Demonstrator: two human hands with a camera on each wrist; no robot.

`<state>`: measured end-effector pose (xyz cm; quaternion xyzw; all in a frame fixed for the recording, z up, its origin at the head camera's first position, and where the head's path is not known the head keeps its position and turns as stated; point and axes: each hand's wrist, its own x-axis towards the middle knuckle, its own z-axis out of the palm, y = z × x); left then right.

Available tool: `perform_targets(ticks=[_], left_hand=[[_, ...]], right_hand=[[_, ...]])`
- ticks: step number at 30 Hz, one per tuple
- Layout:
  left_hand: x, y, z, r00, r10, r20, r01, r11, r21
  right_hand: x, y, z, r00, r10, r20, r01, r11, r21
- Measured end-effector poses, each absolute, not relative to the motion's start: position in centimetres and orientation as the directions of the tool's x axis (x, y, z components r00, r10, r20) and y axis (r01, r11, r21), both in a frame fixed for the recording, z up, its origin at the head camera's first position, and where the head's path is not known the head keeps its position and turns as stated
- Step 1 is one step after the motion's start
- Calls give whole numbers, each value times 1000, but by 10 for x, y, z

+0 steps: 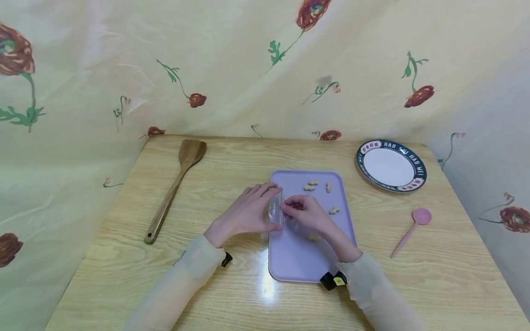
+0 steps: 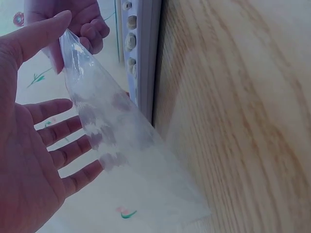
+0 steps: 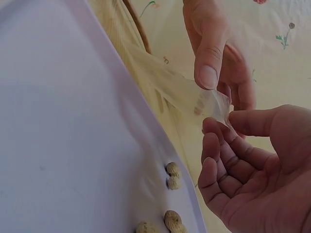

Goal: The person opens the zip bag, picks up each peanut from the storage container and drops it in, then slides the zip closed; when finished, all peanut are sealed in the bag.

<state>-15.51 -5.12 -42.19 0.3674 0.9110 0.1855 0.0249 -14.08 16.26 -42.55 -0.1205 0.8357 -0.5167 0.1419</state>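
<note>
A clear plastic bag (image 1: 274,210) is stretched between my two hands above the left edge of the lilac tray (image 1: 290,262). My left hand (image 1: 245,214) holds its mouth between the thumb at one end and spread fingers at the other. My right hand (image 1: 309,214) pinches the bag's rim between thumb and index finger, the other fingers curled in the right wrist view. In the left wrist view the bag (image 2: 141,141) hangs down toward the wooden table. Several unshelled peanuts (image 1: 329,187) lie scattered on the tray, one partly hidden by my right forearm.
To the left lies a wooden spatula (image 1: 169,197). A round plate (image 1: 389,166) with a dark patterned rim sits at the back right, with a pink spoon (image 1: 421,216) in front of it. Flowered cloth (image 1: 232,59) hangs behind the wooden table (image 1: 232,294).
</note>
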Motion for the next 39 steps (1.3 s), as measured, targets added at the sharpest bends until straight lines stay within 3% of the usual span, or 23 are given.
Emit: perform_targets(ticks=[14,25,32,39], left_hand=[[-155,-54,-426,-756,645,112,630,672,389],[-152,-53,-420,-843,446,299,535,648,542],[-144,-48,-414,-923,336,187,350,533,770],[-139,-43,-417,-941,330,77,253,532,808]], right_hand=[[-141,161,-426,-936,-331,-123,-11,375,-927],[-142,156,-431,-936,-325,-136,13,356,-934],[-139,149,-430,-939,-321,-127,15,328,-944],[-137,141,-433,-936,-334,-114,6,308,-951]])
